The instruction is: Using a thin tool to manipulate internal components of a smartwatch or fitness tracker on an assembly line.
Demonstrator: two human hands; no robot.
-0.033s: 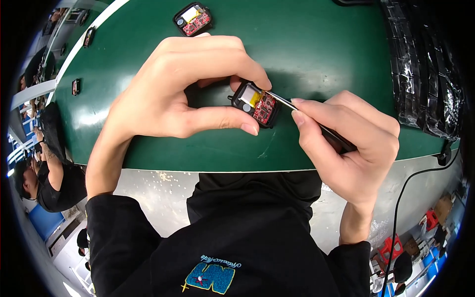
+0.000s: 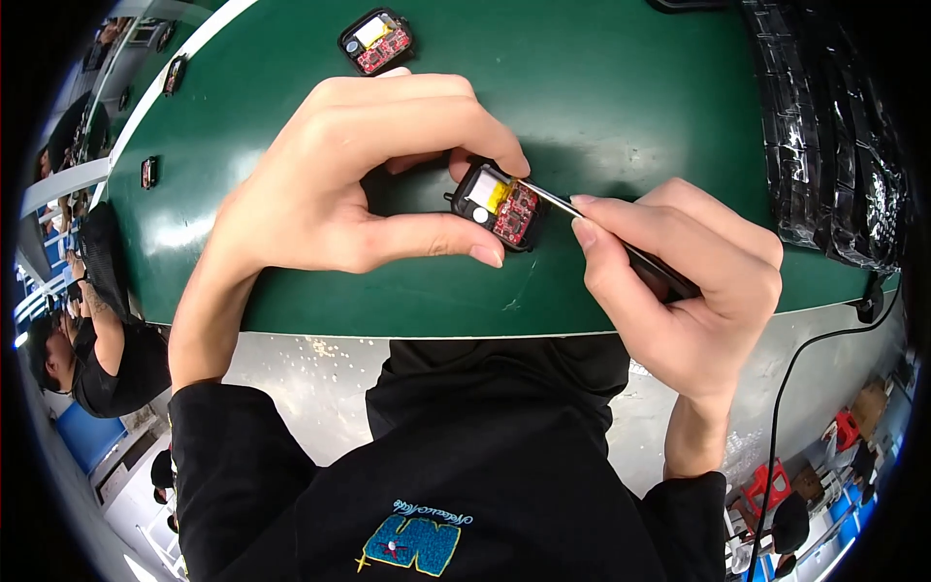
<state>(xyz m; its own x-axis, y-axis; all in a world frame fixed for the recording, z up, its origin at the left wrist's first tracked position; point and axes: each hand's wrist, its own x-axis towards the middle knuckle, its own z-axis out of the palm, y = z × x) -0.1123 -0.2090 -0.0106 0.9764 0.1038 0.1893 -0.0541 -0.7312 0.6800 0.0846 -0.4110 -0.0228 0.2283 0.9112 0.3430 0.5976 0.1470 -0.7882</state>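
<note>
My left hand (image 2: pixel 359 175) curves around a small black device case (image 2: pixel 497 206), its forefinger at the top edge and its thumb along the near side. Inside the open case lie a silver battery with yellow tape, a round pale part and a red circuit board (image 2: pixel 516 211). In my right hand (image 2: pixel 684 276) is a slim pair of tweezers (image 2: pixel 561 201), silver at the tip and dark farther back. The tip meets the upper right edge of the case, close to my left forefinger. Most of the left hand's other fingers are hidden behind it.
A second open case (image 2: pixel 376 42) with a red board lies at the far side of the green table (image 2: pixel 621 107). Black wrapped packages (image 2: pixel 824 145) stand along the right edge. A cable (image 2: pixel 781 388) hangs at right. Another person (image 2: pixel 112 359) sits at left.
The case in my left hand has shifted very slightly left. Both hands stay almost where they were, with the tool's tip still at the case edge.
</note>
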